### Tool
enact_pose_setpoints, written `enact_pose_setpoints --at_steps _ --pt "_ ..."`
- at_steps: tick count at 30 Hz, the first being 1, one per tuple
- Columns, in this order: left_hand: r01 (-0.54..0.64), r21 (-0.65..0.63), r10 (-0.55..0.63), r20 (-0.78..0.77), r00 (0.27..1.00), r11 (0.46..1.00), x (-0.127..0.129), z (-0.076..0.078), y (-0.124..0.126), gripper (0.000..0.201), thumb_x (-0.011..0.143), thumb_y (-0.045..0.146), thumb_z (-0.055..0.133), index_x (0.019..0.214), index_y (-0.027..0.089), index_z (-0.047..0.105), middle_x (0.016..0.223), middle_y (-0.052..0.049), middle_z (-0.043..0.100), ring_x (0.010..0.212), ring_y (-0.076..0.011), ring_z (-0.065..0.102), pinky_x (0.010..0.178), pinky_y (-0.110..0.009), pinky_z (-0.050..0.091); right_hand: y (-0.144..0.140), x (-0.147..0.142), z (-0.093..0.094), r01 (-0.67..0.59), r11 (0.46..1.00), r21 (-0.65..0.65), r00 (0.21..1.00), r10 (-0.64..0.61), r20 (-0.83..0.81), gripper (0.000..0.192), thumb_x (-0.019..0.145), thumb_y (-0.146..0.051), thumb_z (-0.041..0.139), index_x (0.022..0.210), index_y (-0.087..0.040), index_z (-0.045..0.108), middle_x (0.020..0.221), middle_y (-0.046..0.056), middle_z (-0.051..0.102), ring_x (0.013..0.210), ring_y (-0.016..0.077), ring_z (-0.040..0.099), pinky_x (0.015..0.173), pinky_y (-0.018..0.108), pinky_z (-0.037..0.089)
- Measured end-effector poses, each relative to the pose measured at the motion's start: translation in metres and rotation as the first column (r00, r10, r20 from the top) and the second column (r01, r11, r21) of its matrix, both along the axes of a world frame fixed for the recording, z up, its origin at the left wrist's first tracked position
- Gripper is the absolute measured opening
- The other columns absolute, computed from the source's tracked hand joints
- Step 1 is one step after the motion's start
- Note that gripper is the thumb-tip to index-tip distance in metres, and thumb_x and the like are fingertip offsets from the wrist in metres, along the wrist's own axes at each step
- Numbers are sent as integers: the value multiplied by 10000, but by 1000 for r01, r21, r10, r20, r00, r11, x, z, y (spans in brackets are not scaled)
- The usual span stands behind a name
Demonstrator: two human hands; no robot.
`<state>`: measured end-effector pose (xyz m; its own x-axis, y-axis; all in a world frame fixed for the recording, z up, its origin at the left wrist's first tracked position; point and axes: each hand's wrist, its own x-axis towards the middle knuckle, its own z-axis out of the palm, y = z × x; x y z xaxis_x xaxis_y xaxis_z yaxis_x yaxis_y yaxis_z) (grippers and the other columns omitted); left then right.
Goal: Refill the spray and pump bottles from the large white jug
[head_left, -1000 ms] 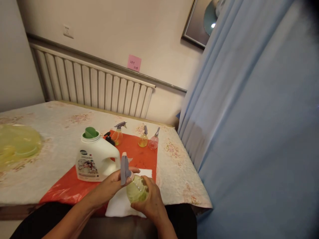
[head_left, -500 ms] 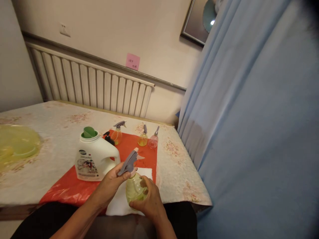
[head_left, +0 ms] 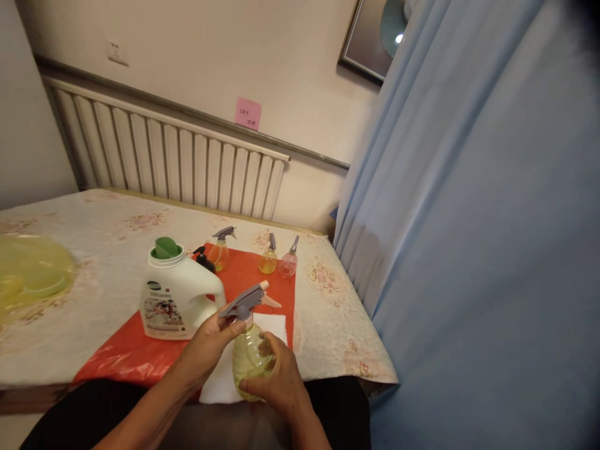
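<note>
Between my hands is a yellow-green spray bottle [head_left: 248,359] with a grey trigger head, held nearly upright above a white cloth [head_left: 220,384]. My left hand [head_left: 215,331] grips it at the neck, just under the spray head. Wrapped round the lower body is my right hand [head_left: 279,378], its thumb near the base. Some pale liquid seems to sit in the bottle. Left of my hands stands a big white detergent jug [head_left: 175,300] with a green cup [head_left: 165,247] in its mouth. Red plastic sheeting [head_left: 126,356] lies under the jug and cloth.
Behind stand an orange spray bottle [head_left: 219,255], a yellow one [head_left: 268,261], a pink one [head_left: 287,265] and a black pump bottle [head_left: 203,259]. A yellow translucent bag [head_left: 37,269] lies far left. A blue curtain [head_left: 459,250] hangs on the right; a radiator [head_left: 178,150] lines the wall.
The spray bottle has turned, so its nozzle now points further right, and it has shifted slightly left. Both hands still hold it.
</note>
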<state>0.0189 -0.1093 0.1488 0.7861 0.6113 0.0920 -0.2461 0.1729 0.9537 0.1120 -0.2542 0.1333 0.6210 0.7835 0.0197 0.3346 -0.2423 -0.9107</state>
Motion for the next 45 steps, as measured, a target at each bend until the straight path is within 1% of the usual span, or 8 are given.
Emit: enact_pose_setpoints --at_steps 5,9,18,23,28,33,40,45 --pt "12 -60 -9 47 999 998 -1 -5 5 453 728 346 786 1143 216 658 1054 -40 744 1012 -234 636 928 -328 438 1 0 2 -1 1000 -9 1000 1 -22 829 443 -156 851 1230 -134 591 1063 74 623 967 255 605 865 364 494" --pt "75 -127 -70 49 996 989 -2 -9 3 413 728 382 778 1082 188 689 995 -56 754 941 -231 660 865 -313 462 1 0 2 -1 1000 -25 998 -1 -67 824 434 -156 853 1218 -129 601 1040 68 625 939 248 605 841 353 500" --pt "96 -65 -91 72 993 993 0 2 -1 467 775 332 739 1218 220 645 1176 -58 715 1103 -259 622 954 -335 444 2 0 -5 -8 1000 -3 990 8 -137 845 426 -179 864 1228 -161 599 1029 46 618 921 229 610 760 307 508" --pt "65 -136 -60 39 997 989 -1 1 -1 412 795 428 721 1148 221 675 1048 -67 753 1001 -244 666 854 -321 483 0 -1 -1 -16 1000 25 990 19 -143 762 445 -189 853 1173 -194 630 995 22 639 891 222 624 787 322 512" --pt "-1 -118 -1 -16 1000 993 -1 -3 -3 473 689 362 814 1110 196 675 950 -54 761 866 -235 688 715 -288 500 1 -2 1 -15 999 34 983 21 -184 791 445 -182 848 1201 -178 615 1022 37 639 893 229 629 791 331 516" --pt "7 -96 -11 -41 999 995 0 0 -2 459 678 320 804 1095 181 672 872 -51 758 753 -228 693 593 -269 487 0 -2 -3 4 1000 19 985 0 -174 786 433 -196 857 1185 -207 628 1010 21 643 914 234 623 791 325 516" --pt "-57 40 60 -76 995 998 -2 11 -5 407 676 361 794 1028 176 708 833 -58 771 872 -292 697 782 -354 528 0 0 -7 -5 1000 24 986 9 -169 776 438 -204 860 1178 -190 628 982 25 653 884 230 624 771 329 517" --pt "-84 120 94 -82 992 989 -5 12 -2 281 669 333 793 914 214 727 855 -46 766 985 -310 653 861 -349 505 1 0 -7 2 1000 10 987 0 -163 815 435 -196 864 1210 -166 614 1014 44 641 889 230 625 779 326 514"
